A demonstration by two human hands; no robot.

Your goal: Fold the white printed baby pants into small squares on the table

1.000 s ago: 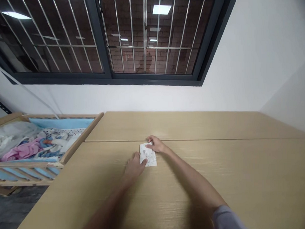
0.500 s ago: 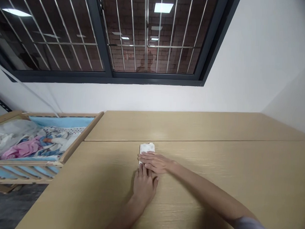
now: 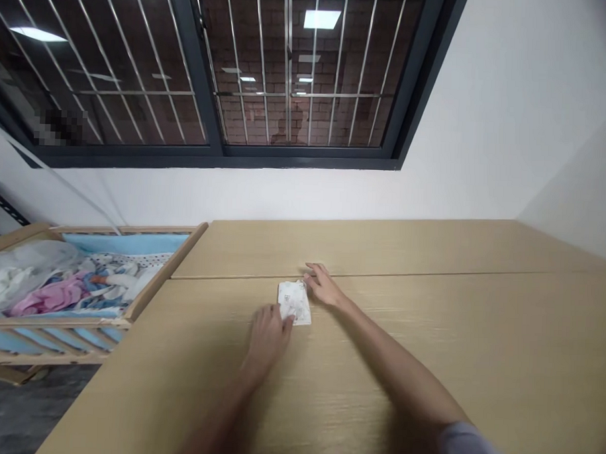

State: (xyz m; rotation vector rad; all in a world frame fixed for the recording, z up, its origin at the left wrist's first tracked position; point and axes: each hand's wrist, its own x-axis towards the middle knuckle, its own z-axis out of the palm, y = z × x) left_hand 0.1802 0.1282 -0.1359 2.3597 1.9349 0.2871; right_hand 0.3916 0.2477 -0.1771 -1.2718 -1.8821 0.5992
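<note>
Parting hands around folded white cloth [image 3: 295, 303].
No longer stacked: left hand [image 3: 268, 338] half-curled at its lower edge, right hand [image 3: 323, 285] open at its corner.

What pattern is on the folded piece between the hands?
The folded piece is white with small dark printed marks, clearest in the head view.

Two hands [image 3: 268, 338] [image 3: 323, 286], one folded white cloth [image 3: 294, 303], seemingly

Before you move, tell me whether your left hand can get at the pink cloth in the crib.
Probably yes, with a sideways stretch. The left hand is at the folded white item, and the pink cloth lies uncovered on the bedding. Only the crib's wooden rail stands between them, so the hand would reach over it.
</note>
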